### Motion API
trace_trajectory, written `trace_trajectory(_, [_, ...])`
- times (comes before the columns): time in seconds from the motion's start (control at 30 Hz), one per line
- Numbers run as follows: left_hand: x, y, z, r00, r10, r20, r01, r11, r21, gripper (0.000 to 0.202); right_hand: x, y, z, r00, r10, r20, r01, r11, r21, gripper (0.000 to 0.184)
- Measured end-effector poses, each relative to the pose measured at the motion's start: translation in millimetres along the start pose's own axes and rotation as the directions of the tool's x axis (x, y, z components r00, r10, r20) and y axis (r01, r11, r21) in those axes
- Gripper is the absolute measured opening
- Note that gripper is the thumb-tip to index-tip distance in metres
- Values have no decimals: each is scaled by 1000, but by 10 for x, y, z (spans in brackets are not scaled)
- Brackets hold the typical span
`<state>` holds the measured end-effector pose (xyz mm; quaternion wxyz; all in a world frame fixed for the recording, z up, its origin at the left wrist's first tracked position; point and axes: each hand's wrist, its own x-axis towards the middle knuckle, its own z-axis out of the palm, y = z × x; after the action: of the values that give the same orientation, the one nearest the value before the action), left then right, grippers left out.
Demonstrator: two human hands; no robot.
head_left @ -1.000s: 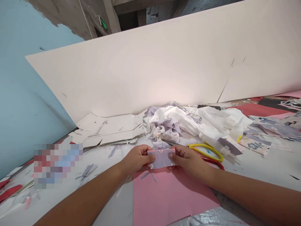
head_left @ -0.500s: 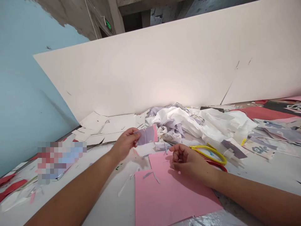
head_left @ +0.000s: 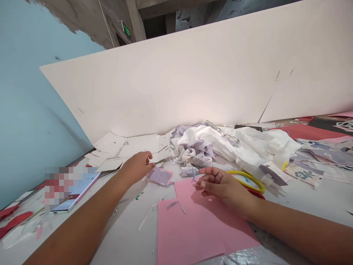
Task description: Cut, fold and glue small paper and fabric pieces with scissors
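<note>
My left hand (head_left: 139, 165) is open, fingers slightly bent, just above and left of a small purple patterned piece with a pink edge (head_left: 160, 176). That piece is out of its grasp, by the white table top. My right hand (head_left: 216, 184) hovers over the pink sheets (head_left: 204, 224), its fingers loosely curled and apart, with nothing visible in them. Thin grey-purple strips (head_left: 179, 207) lie on the pink. Behind my right wrist are scissors with yellow and red handles (head_left: 257, 184), partly hidden by the hand.
Crumpled white and purple scraps (head_left: 204, 145) are heaped at the back against a tall white board (head_left: 193, 81). Grey-white card pieces (head_left: 110, 143) lie back left. A phone (head_left: 82, 187) rests at left. Patterned scraps (head_left: 305, 173) and red sheets (head_left: 314, 130) lie at right.
My left hand has let go of the purple and pink piece and moved left. The piece is now lower and further left. My right hand has barely shifted, its fingers a little looser.
</note>
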<state>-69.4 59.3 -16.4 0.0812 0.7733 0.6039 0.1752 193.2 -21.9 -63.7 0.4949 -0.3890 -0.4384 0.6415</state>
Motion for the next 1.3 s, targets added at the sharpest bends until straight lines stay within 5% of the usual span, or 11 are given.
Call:
trace_trajectory(0.07, [-135,235,88,929,325,-180,-279,930,240,22,-24,-43,29,999,48,15,-49,990,135,34])
trace_trajectory(0.23, [-488,697,338,756,639,-139,-609,765,209,17,-95,-80,88,990,108,93,-131,950,282,32])
trace_trajectory(0.4, [-554,711,461,715,659,-233,-612,751,246,15,-135,-36,118,973,124,193,-179,937,300,35])
trace_trajectory(0.7, [-519,666,529,749,619,-237,-571,784,243,17,-148,38,128,952,107,287,-169,965,199,41])
trace_trajectory(1.0, [-552,629,534,487,852,-189,-798,523,299,20,-135,93,116,987,62,147,-60,998,-17,32])
trace_trajectory(1.2, [-615,681,534,433,886,-164,-828,463,316,19,-161,103,133,987,53,151,-46,997,-55,28])
trace_trajectory(1.3, [-622,691,514,451,874,-178,-829,485,280,18,-155,100,126,989,22,147,-12,998,-65,27])
